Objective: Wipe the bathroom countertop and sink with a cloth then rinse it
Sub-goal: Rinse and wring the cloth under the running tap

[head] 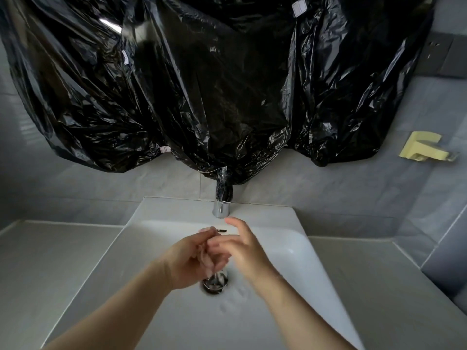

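Note:
Both my hands meet over the white sink [118,269], just above the chrome drain [215,284]. My left hand [185,260] has loosely bent, wet fingers, and water runs off them into the drain. My right hand [243,248] touches the left hand's fingers with spread fingers, its forefinger raised toward the chrome faucet [223,198]. No cloth shows in either hand or anywhere in view. Droplets lie on the basin floor in front of the drain.
Grey countertop [50,261] flanks the sink on both sides. Black plastic sheeting [227,84] hangs on the wall above the faucet and reaches down to its top. A yellow holder [424,150] is fixed to the tiled wall at the right.

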Motion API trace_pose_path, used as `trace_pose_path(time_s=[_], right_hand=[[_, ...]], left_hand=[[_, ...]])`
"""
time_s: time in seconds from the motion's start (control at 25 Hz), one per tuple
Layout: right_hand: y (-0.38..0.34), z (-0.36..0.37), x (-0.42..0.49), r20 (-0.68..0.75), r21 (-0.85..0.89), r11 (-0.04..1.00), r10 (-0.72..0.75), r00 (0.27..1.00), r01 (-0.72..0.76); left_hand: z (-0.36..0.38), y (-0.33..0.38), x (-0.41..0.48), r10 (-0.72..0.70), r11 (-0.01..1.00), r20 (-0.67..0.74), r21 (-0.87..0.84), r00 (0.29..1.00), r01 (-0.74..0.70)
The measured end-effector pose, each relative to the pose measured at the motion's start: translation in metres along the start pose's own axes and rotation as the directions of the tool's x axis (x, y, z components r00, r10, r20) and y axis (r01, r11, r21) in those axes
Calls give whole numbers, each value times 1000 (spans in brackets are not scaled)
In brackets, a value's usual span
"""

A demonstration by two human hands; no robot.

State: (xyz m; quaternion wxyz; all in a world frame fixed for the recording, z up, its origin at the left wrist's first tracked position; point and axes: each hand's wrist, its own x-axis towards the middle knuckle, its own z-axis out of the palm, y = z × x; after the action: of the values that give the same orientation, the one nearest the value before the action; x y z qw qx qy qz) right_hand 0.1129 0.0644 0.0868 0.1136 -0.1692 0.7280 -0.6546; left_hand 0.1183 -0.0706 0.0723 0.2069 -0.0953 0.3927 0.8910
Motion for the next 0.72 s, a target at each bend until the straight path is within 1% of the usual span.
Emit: trace_pose_path(time_s=[0.04, 0.08, 0.12, 0.16, 0.2, 0.24, 0.28, 0.32, 0.36, 0.44, 0.52, 0.56, 0.6, 0.64, 0.68, 0.72], right_hand=[[0, -7, 0, -45, -6, 999, -42, 998, 42], [0, -15, 0, -97, -151, 982, -126, 987, 110], [2, -19, 0, -89, -372, 910, -233, 968, 185], [5, -21, 0, -12, -573, 774, -335, 942, 269], [9, -20, 2, 102, -701, 619, -405, 908, 354], [14, -16, 4, 206, -778, 469, -440, 874, 419], [18, -13, 7, 281, -836, 320, -448, 849, 446], [20, -11, 9, 317, -869, 206, -469, 825, 450], [20, -11, 13, 319, -881, 161, -492, 810, 445], [15, -15, 19, 296, -878, 172, -537, 790, 446], [9, -19, 26, 288, -904, 114, -548, 785, 411], [7, -20, 28, 293, -923, 63, -527, 798, 380], [3, -20, 30, 267, -944, 33, -513, 816, 329], [-3, -20, 31, 235, -954, 51, -478, 846, 294], [-8, -20, 30, 238, -949, 84, -445, 864, 304], [-10, -23, 29, 243, -923, 182, -405, 881, 338]], left_hand=[[-3, 6, -3, -2, 999, -1, 34, 1000, 2], [-5, 11, -7, -28, 994, -12, 103, 1000, 29], [-5, 17, -10, -67, 979, -45, 192, 997, 74], [-3, 21, -14, -109, 948, -77, 292, 991, 127], [1, 24, -16, -140, 899, -90, 406, 986, 165], [6, 26, -17, -158, 830, -88, 528, 984, 180], [12, 27, -16, -164, 745, -84, 643, 983, 179], [18, 28, -15, -166, 656, -81, 735, 983, 171], [23, 29, -13, -165, 567, -85, 807, 983, 165], [31, 33, -10, -138, 388, -97, 910, 986, 144], [37, 38, -6, -46, 239, -101, 965, 994, 109], [38, 39, -4, 27, 194, -101, 977, 995, 93], [40, 37, -2, 105, 176, -97, 981, 990, 78], [42, 34, 1, 171, 199, -108, 977, 979, 73], [43, 30, 3, 202, 262, -145, 961, 969, 89], [43, 28, 5, 172, 362, -200, 924, 965, 127]])
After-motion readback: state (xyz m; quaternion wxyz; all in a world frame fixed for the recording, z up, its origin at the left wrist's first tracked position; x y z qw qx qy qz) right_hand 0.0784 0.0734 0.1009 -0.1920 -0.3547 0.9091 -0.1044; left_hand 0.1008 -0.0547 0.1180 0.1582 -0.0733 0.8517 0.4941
